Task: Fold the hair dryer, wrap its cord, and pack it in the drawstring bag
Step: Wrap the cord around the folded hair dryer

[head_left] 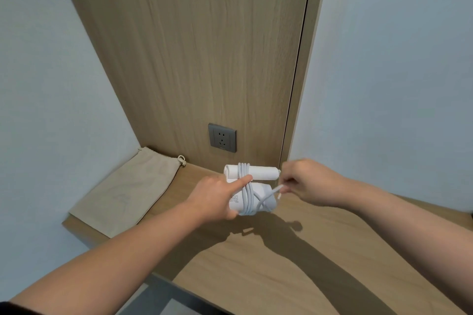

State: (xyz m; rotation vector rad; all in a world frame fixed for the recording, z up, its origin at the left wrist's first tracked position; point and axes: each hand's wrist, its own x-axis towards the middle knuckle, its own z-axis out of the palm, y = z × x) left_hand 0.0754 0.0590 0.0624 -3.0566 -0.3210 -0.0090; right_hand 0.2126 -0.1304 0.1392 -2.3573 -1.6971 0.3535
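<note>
Our left hand (217, 197), in from seven o'clock, clamped the folded hair dryer (263, 172) over the wooden shelf (294, 263), forefinger pinning the cord (245, 174) wraps. At three o'clock our right hand (307, 181) pinched the cord's loose tail by the plug (279, 196) — best held taut and tucked under a wrap, we judged, before turning to the drawstring bag (128, 192) lying flat at nine o'clock.

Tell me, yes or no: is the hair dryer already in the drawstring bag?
No: the left hand grips the hair dryer, apart from the flat drawstring bag.
</note>
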